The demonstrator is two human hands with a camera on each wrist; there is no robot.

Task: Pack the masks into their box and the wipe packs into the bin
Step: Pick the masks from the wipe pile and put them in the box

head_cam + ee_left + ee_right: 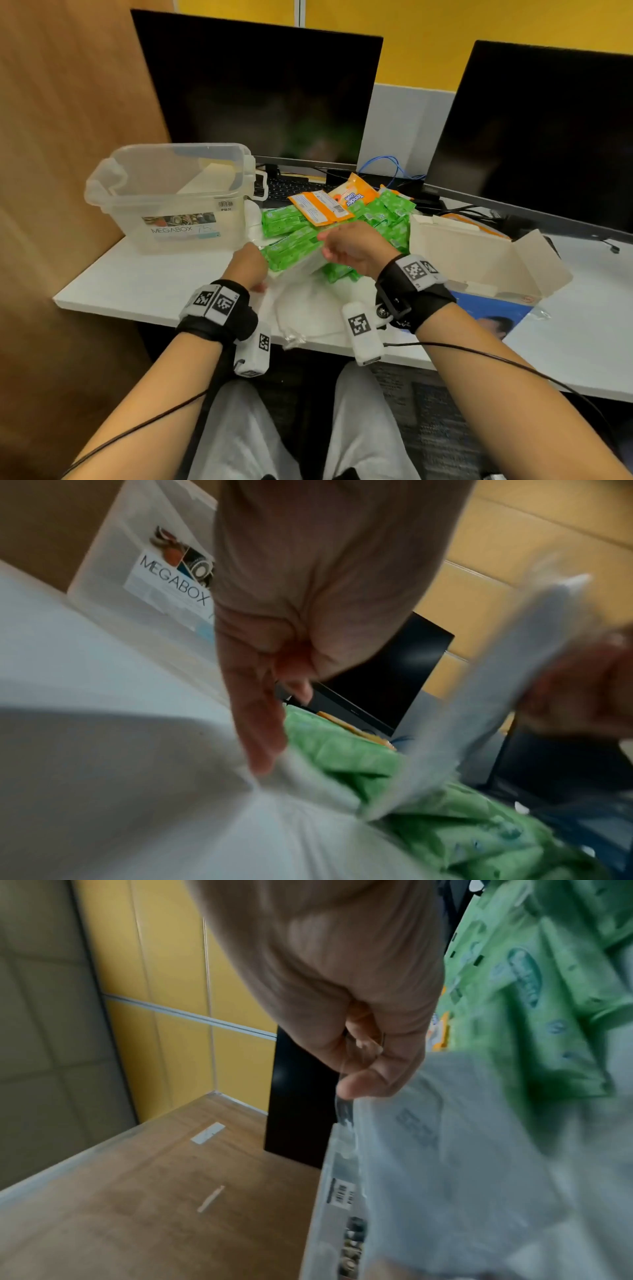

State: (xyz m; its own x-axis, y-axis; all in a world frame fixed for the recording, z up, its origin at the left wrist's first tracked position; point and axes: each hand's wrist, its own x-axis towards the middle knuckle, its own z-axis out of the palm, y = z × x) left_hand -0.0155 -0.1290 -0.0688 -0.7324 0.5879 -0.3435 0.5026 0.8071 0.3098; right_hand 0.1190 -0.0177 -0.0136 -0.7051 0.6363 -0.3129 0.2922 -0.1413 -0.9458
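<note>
Both hands lift one white mask in a clear plastic wrapper point(301, 265) just above the front edge of the white desk point(144, 281). The left hand point(248, 265) grips its near end, and the right hand point(352, 248) pinches its far end. Green wipe packs point(376, 216) sit piled in the middle. The clear plastic bin point(171, 195) stands at the left corner. The open white cardboard box point(479, 263) lies to the right.

Motion blur smears the green wipe packs point(455, 829) and wrapped mask point(462, 1164) in both wrist views.
</note>
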